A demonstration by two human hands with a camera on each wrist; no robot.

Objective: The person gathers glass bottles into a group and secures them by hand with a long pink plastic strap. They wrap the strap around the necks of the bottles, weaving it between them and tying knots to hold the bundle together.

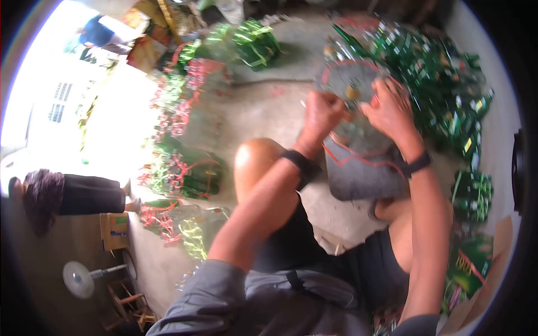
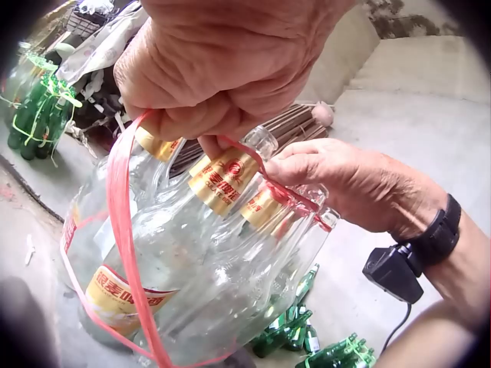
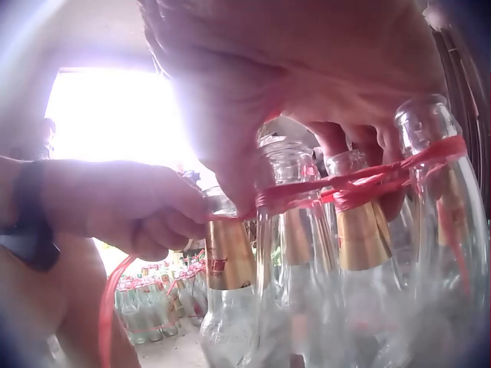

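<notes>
Clear glass beer bottles (image 2: 196,253) with gold neck labels stand bundled together between my hands. Red plastic strap (image 2: 119,192) winds around their necks and hangs in a loop down over their sides. My left hand (image 2: 230,65) grips the strap close above the bottle tops, its fingers curled. From the opposite side, my right hand (image 2: 349,184) pinches the strap against the necks with its thumb. The right wrist view shows the right hand's fingers reaching down among the necks, where the twisted strap (image 3: 330,188) runs from neck to neck.
A large heap of green bottles (image 1: 443,84) lies to the right. Tied bundles of clear bottles (image 1: 174,168) line the left side, with a green bundle (image 1: 255,45) further off. A fan (image 1: 78,280) and a standing person (image 1: 84,193) are at the left.
</notes>
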